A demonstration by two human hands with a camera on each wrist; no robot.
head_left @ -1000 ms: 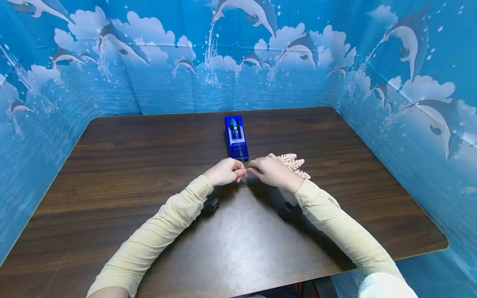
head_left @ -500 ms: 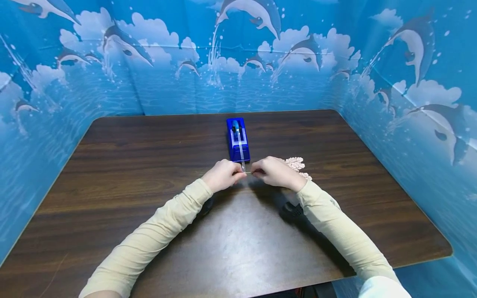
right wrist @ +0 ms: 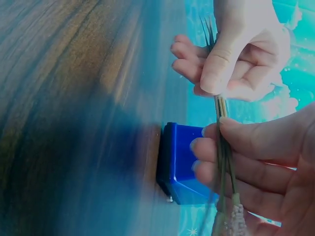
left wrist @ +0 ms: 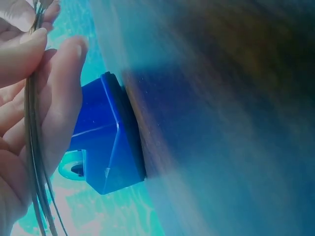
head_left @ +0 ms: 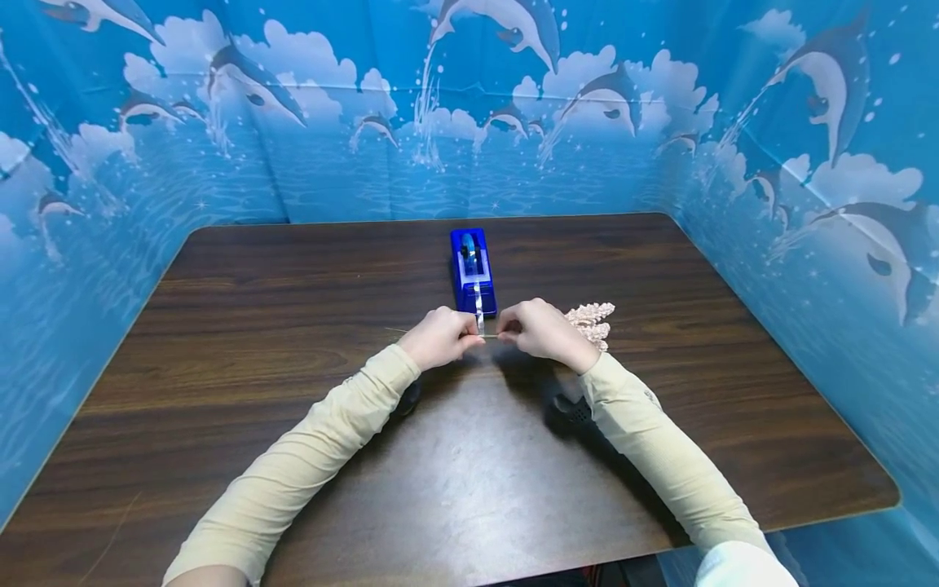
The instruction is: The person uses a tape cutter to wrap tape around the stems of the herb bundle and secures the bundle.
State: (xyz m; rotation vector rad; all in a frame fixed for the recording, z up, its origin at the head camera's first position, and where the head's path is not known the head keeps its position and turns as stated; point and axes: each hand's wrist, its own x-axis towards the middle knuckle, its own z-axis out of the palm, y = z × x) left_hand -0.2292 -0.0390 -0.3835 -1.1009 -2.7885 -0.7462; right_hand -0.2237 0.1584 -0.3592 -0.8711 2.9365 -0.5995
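Observation:
A bundle of thin dried flower stems (right wrist: pixel 221 105) runs between both hands, with pale pink flower heads (head_left: pixel 591 320) showing beyond the right hand. My left hand (head_left: pixel 440 337) pinches the stems between thumb and fingers; in the left wrist view their loose ends (left wrist: pixel 37 196) trail past the palm. My right hand (head_left: pixel 541 330) holds them close by, thumb against curled fingers, nearer the flower heads. From the blue tape dispenser (head_left: pixel 469 257), a strip of clear tape (head_left: pixel 480 314) stretches toward me and meets the stems in the small gap between the hands.
Dark wood-grain table (head_left: pixel 293 285) lies under everything. A blue dolphin-print curtain (head_left: pixel 367 179) hangs along the back and sides. Black wrist devices (head_left: pixel 570 410) sit beneath both forearms, which wear cream sleeves (head_left: pixel 315 448). One thin stem-like strand (head_left: pixel 110 538) shows at the table's front left.
One second ago the hands were closer together at the dispenser's front, with no long strip showing. The tape strip now spans from the roll to the stems. Both hands keep their hold.

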